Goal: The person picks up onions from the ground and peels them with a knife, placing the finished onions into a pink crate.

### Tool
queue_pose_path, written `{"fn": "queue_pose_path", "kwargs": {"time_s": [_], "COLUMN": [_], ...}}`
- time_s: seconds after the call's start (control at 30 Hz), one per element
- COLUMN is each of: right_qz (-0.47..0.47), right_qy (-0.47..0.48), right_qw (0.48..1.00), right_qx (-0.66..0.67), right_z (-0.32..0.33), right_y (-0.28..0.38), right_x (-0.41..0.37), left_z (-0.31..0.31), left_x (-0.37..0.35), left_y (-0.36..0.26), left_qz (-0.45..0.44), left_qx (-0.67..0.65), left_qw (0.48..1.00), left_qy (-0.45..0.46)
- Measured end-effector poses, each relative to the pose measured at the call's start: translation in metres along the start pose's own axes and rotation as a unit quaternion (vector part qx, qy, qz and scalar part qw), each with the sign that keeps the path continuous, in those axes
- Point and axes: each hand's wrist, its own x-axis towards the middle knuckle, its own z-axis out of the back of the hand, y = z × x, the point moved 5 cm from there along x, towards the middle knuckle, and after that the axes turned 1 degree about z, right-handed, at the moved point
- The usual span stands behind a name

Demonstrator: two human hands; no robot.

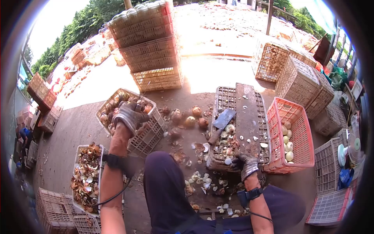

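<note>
My left hand [130, 116], in a grey glove, reaches over a crate [146, 137] of brown-skinned onions [113, 104]. Its fingers are closed around a dark handle, with a thin pointed metal tool [145, 89] sticking up from it. My right hand [246, 163], also gloved, lies at the near end of a wooden board [246, 117] with its fingers apart and nothing visible in them. That board rests on an upturned crate [224, 95]. Beside it a cleaver [223, 120] lies over peeled pieces. A small white piece [228, 161] sits near my right fingertips.
Right of the board stands a pink crate [274, 128] with peeled onions [288, 146]. At left is a crate of peelings [89, 175]. Loose onions [190, 121] and scraps [202, 181] litter the floor. Stacked crates [150, 54] rise ahead. Another person [26, 138] is far left.
</note>
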Motion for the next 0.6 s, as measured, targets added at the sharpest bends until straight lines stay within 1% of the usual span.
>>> {"fn": "queue_pose_path", "kwargs": {"time_s": [0.03,0.07,0.1,0.13,0.17,0.23,0.3,0.33,0.37,0.4,0.43,0.47,0.5,0.53,0.57,0.6], "right_qz": [0.013,0.025,0.035,0.06,0.045,0.03,0.025,0.053,0.04,0.051,0.059,0.087,0.113,0.1,0.101,0.099], "right_qy": [-0.015,-0.027,-0.037,-0.056,-0.06,-0.1,-0.103,-0.125,-0.151,-0.145,-0.134,-0.139,-0.142,-0.146,-0.156,-0.159], "right_qw": [1.0,0.998,0.997,0.993,0.992,0.986,0.989,0.984,0.977,0.977,0.977,0.968,0.957,0.966,0.966,0.966], "right_qx": [-0.021,-0.042,-0.063,-0.087,-0.104,-0.132,-0.105,-0.113,-0.142,-0.148,-0.154,-0.191,-0.227,-0.187,-0.181,-0.177], "right_z": [-0.004,-0.009,-0.014,-0.014,-0.014,0.008,0.03,0.027,0.021,0.023,0.026,0.033,0.036,0.025,0.026,0.028], "right_y": [0.0,-0.001,-0.003,-0.002,0.001,-0.008,-0.021,-0.018,-0.012,-0.012,-0.016,-0.02,-0.023,-0.015,-0.011,-0.011], "right_x": [0.004,0.009,0.015,0.02,0.022,0.04,0.059,0.056,0.053,0.055,0.058,0.062,0.064,0.056,0.053,0.053], "left_z": [0.008,0.02,0.031,0.038,0.039,0.01,-0.024,-0.036,-0.056,-0.08,-0.103,-0.126,-0.147,-0.17,-0.195,-0.224], "left_x": [0.009,0.041,0.075,0.104,0.119,0.113,0.093,0.098,0.091,0.083,0.09,0.097,0.11,0.109,0.105,0.102], "left_y": [0.009,0.043,0.088,0.137,0.177,0.206,0.193,0.203,0.172,0.142,0.131,0.119,0.114,0.1,0.079,0.062], "left_qz": [0.011,0.018,0.009,-0.005,-0.025,-0.089,-0.075,0.001,0.001,-0.009,-0.037,-0.065,-0.114,-0.129,-0.142,-0.134], "left_qx": [0.091,0.222,0.354,0.453,0.511,0.522,0.438,0.273,0.315,0.233,0.238,0.241,0.33,0.331,0.332,0.368], "left_qw": [0.995,0.973,0.932,0.888,0.856,0.847,0.896,0.96,0.946,0.965,0.96,0.954,0.923,0.913,0.903,0.865], "left_qy": [-0.036,-0.061,-0.078,-0.084,-0.078,-0.036,0.029,0.056,0.072,0.119,0.143,0.165,0.165,0.201,0.235,0.314]}}
